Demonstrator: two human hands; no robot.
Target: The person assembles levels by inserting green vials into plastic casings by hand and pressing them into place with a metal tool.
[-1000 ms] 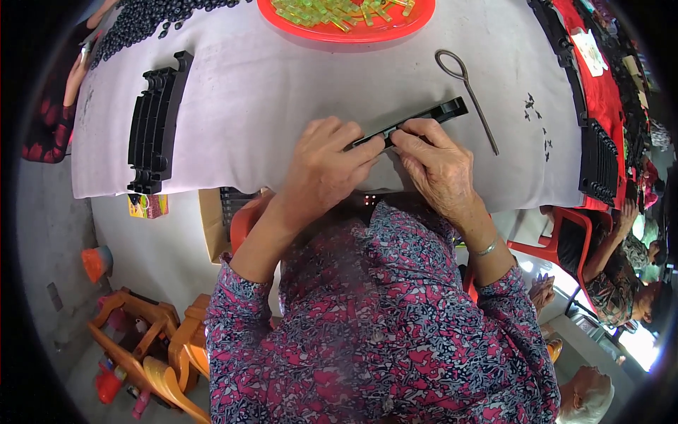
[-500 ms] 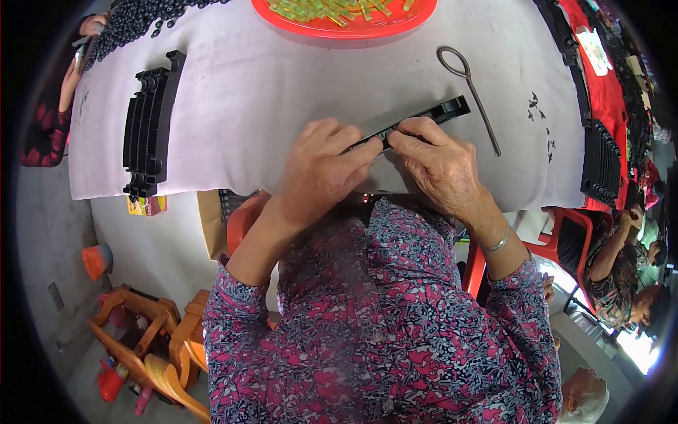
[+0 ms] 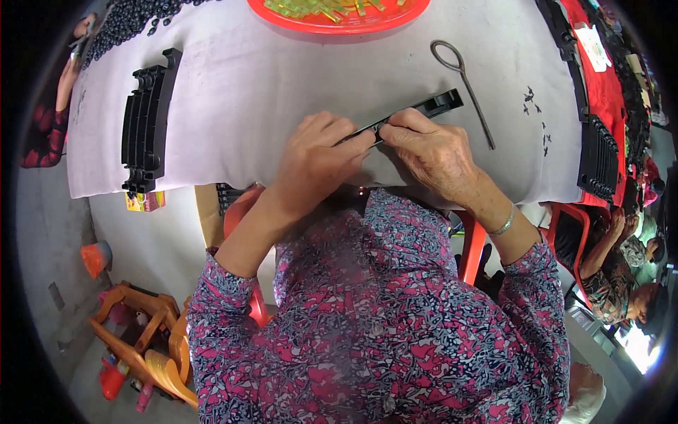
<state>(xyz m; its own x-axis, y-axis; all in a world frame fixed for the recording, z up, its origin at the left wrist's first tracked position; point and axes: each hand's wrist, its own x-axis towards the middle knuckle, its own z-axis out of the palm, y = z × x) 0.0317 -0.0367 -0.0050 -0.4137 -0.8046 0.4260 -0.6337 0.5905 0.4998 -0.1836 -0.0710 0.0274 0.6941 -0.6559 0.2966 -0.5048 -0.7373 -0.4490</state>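
Head view: both my hands are on the black strip lying near the front edge of the table. Left hand pinches its near end, right hand pinches the middle, thumbs meeting on top. I'd say keep it flat on the cloth and press evenly so it doesn't twist. Wire hook sits just right of it, rack off by the left edge, red tray at the back.
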